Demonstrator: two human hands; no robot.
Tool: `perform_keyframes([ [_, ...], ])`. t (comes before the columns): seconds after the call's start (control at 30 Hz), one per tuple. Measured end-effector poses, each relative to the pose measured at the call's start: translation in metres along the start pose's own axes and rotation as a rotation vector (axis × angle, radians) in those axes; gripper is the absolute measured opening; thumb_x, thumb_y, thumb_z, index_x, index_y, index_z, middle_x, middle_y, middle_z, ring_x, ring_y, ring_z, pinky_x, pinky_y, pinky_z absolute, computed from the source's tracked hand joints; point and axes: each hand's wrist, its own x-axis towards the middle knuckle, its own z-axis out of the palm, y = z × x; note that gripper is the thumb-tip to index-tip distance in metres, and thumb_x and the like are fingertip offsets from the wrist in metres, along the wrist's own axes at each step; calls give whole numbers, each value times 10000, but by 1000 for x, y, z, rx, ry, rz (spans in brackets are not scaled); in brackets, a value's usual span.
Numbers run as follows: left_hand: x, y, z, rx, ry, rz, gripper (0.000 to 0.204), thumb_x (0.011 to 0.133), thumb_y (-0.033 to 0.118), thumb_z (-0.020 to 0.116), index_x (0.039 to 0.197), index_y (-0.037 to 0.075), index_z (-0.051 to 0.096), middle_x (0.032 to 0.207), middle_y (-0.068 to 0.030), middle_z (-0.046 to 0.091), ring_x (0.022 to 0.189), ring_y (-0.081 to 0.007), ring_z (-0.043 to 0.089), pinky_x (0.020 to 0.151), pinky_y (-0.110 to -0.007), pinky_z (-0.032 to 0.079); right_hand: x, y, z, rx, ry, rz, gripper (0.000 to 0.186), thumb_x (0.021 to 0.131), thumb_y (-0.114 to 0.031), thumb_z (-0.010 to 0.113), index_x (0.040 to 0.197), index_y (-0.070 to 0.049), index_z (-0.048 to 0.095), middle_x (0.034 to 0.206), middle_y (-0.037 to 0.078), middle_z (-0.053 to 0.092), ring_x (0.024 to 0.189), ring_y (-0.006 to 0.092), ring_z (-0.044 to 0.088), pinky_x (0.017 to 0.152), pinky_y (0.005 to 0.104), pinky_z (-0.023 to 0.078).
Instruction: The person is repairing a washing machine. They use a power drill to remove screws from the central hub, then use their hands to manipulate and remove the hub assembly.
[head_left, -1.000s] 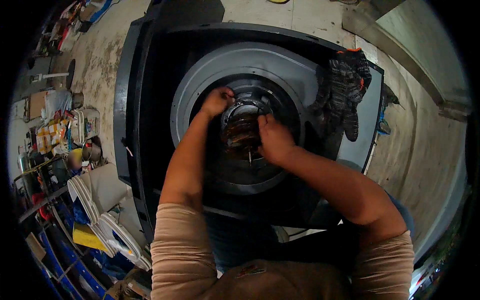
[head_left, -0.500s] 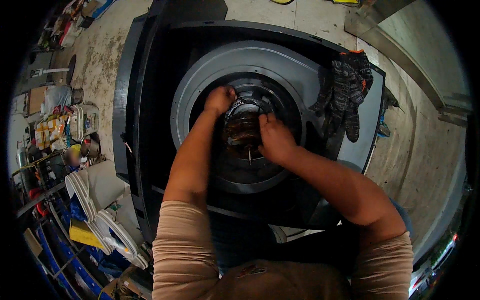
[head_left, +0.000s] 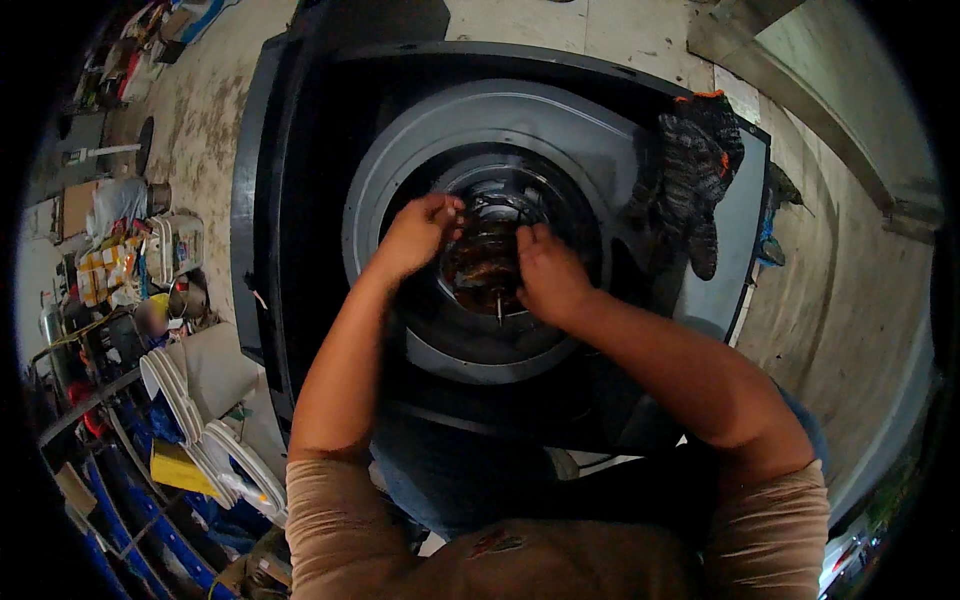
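Grey housing (head_left: 560,110) surrounds the brown ridged part (head_left: 480,268) beside the right fingers (head_left: 530,245).

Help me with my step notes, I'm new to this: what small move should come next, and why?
Probably ease the left hand onto the left side of the dark, rounded part. The right hand is at its right side; the left one's fingers are curled near its upper left, contact unclear. Support from both sides would likely steady it better.
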Motion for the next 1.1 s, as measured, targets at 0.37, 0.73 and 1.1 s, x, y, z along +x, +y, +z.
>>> perform_keyframes([
  [0.37, -52, -2, 9, 445, -13, 148, 657, 713, 286, 768, 1234, -7, 496, 1212, -221, 547, 1149, -344, 531, 951, -388, 427, 1, 0, 0, 3, -7, -28, 656, 637, -118, 761, 1152, 50, 390, 1064, 231, 500, 950, 365, 581, 809, 408, 514],
  [0.73, -58, 18, 35, 784, 32, 155, 839, 597, 241, 848, 1280, 39, 404, 1203, -208, 496, 1049, -402, 557, 872, -434, 481, -1, -3, 2, -17, -16, 19, 700, 659, -114, 748, 1215, 96, 379, 1107, 245, 476, 961, 369, 575, 827, 404, 509],
  [1.1, -49, 4, 36, 876, -10, 251, 784, 620, 182, 814, 1265, 36, 392, 1183, -188, 520, 1023, -387, 571, 853, -427, 488, 7, 0, -116, -177, -187, -391, 443, 724, -58, 669, 1111, 89, 512, 1044, 218, 552, 984, 338, 582, 823, 396, 511],
])
